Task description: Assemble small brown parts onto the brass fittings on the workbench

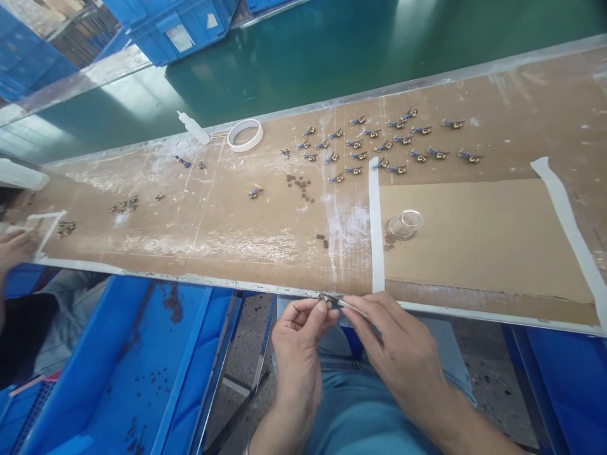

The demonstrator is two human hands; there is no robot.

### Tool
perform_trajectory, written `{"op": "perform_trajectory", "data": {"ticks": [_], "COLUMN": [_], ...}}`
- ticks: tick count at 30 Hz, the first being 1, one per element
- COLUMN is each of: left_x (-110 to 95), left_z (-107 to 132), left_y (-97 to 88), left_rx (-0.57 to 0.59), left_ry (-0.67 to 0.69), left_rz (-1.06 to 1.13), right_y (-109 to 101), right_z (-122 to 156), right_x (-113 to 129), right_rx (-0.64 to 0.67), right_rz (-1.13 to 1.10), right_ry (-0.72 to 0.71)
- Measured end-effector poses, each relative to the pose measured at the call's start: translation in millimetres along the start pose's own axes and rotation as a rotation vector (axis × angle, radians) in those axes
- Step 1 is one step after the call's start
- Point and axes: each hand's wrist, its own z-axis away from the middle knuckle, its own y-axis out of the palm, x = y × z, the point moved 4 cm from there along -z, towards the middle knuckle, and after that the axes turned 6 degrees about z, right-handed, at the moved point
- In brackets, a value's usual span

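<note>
My left hand [303,338] is closed in a pinch at the table's front edge, around a small dark piece [323,297] that its fingers mostly cover. Its exact kind is too small to make out. Close against it, my right hand [396,338] is shut on a thin pale stick [353,308], whose tip meets the piece between the two hands. Beyond them lie a few small brown discs [322,240] and a larger scatter of the same discs [300,183]. Rows of small blue-and-yellow figurines [355,144] lie farther back.
A clear plastic cup [405,223] stands on a cardboard sheet [484,234] edged with white tape. A tape roll [245,135] and a white squeeze bottle [193,127] lie at the back. A blue bin [137,360] sits below the table; a co-worker's hand [14,248] is at far left.
</note>
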Motion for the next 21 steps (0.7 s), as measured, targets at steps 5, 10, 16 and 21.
{"op": "perform_trajectory", "data": {"ticks": [5, 10, 16, 21], "left_x": [1.0, 0.0, -1.0, -0.5], "left_z": [-0.9, -0.8, -0.4, -0.2], "left_y": [-1.2, 0.5, 1.1, 0.4], "left_rx": [-0.001, -0.011, -0.008, -0.011], "left_ry": [-0.010, -0.001, 0.006, 0.005], "left_rz": [-0.003, 0.006, -0.016, -0.020], "right_y": [2.3, 3.1, 2.3, 1.5], "right_z": [5.5, 9.1, 7.9, 8.5], "right_x": [2.0, 1.2, -1.0, -2.2], "right_rx": [0.025, 0.050, 0.042, 0.035], "right_rz": [0.079, 0.072, 0.069, 0.048], "right_ry": [-0.029, -0.046, -0.048, -0.051]}}
